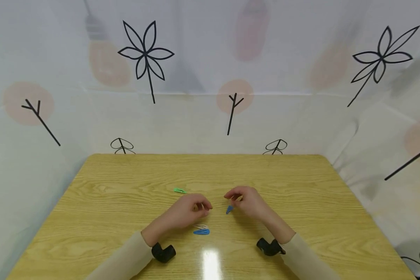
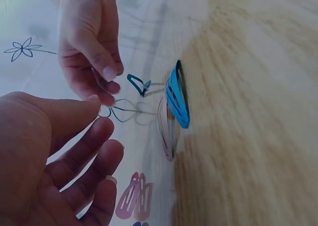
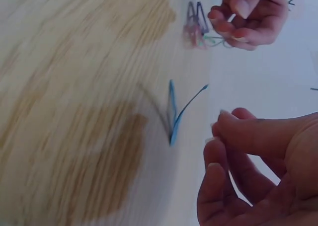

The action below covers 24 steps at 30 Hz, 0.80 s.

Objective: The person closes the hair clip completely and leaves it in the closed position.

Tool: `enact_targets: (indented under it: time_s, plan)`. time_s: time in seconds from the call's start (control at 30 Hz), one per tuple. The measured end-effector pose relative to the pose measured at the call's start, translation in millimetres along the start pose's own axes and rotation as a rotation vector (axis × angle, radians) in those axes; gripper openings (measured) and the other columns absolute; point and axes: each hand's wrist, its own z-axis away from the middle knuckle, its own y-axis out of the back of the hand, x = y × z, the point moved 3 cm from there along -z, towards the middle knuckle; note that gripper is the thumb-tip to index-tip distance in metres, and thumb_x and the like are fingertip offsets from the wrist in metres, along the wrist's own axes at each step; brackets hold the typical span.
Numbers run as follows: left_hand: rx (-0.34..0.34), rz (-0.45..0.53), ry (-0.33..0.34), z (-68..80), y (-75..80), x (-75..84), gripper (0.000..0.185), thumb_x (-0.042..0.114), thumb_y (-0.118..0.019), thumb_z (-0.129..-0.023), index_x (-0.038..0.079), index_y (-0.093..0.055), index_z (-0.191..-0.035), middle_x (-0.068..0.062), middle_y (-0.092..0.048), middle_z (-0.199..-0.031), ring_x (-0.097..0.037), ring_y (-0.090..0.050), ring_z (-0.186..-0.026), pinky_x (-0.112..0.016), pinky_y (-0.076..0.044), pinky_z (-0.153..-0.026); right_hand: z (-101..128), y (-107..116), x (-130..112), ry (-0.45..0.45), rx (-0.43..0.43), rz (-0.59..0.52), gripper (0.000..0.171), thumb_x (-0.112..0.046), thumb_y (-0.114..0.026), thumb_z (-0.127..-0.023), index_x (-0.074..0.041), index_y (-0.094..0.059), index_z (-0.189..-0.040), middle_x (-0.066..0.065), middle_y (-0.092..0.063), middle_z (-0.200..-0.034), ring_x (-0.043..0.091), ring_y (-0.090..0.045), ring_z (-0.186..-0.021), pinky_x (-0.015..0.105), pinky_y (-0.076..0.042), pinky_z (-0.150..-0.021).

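Observation:
My left hand (image 1: pixel 186 212) is poised over the table with loosely bent fingers and holds nothing. Just below it lie a closed blue snap hair clip (image 1: pixel 201 231) and a pale hair clip (image 1: pixel 201 226). My right hand (image 1: pixel 251 203) also has nothing between its loosely bent fingers. Near its fingertips is a second blue hair clip (image 1: pixel 229 209), snapped open; the right wrist view shows its two arms spread in a V, apart from the fingers. A pink hair clip (image 2: pixel 128 196) shows low in the left wrist view.
Beyond my left hand lies a green hair clip (image 1: pixel 179 190) on the wooden table (image 1: pixel 126 175). A dark purple clip (image 3: pixel 198 18) appears near the left hand in the right wrist view. Patterned white cloth (image 1: pixel 196 124) hangs behind the table and at both sides.

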Motion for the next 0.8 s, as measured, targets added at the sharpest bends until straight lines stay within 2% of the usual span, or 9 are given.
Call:
enact_targets:
  time_s: [0.3, 0.53, 0.8]
  plan:
    - [-0.029, -0.007, -0.029, -17.9, -7.5, -0.5, 0.012, 0.017, -0.068, -0.097, 0.015, -0.073, -0.107, 0.012, -0.067, -0.098, -0.005, -0.059, -0.087, -0.027, -0.05, -0.077, -2, 0, 16, -0.024, -0.084, 0.032, 0.026, 0.009, -0.075, -0.081, -0.004, -0.075, -0.103, 0.004, -0.07, -0.103, 0.025, -0.063, -0.096, 0.043, -0.051, -0.084]
    - [-0.075, 0.009, -0.007, -28.7, -14.1, -2.2, 0.014, 0.021, -0.067, -0.097, 0.017, -0.071, -0.11, 0.015, -0.066, -0.102, -0.003, -0.06, -0.088, -0.025, -0.05, -0.079, -7, -1, 19, -0.027, -0.121, 0.06, 0.02, 0.004, -0.079, -0.08, -0.008, -0.078, -0.097, 0.0, -0.065, -0.092, 0.017, -0.059, -0.086, 0.036, -0.05, -0.076]
    - [-0.077, 0.009, 0.016, -34.1, -13.7, 3.3, 0.015, 0.019, -0.068, -0.096, 0.016, -0.071, -0.11, 0.012, -0.066, -0.101, -0.004, -0.06, -0.088, -0.026, -0.05, -0.078, -9, -3, 20, -0.028, -0.121, 0.095, 0.013, 0.0, -0.077, -0.084, -0.013, -0.078, -0.084, -0.004, -0.063, -0.088, 0.013, -0.057, -0.082, 0.033, -0.049, -0.074]
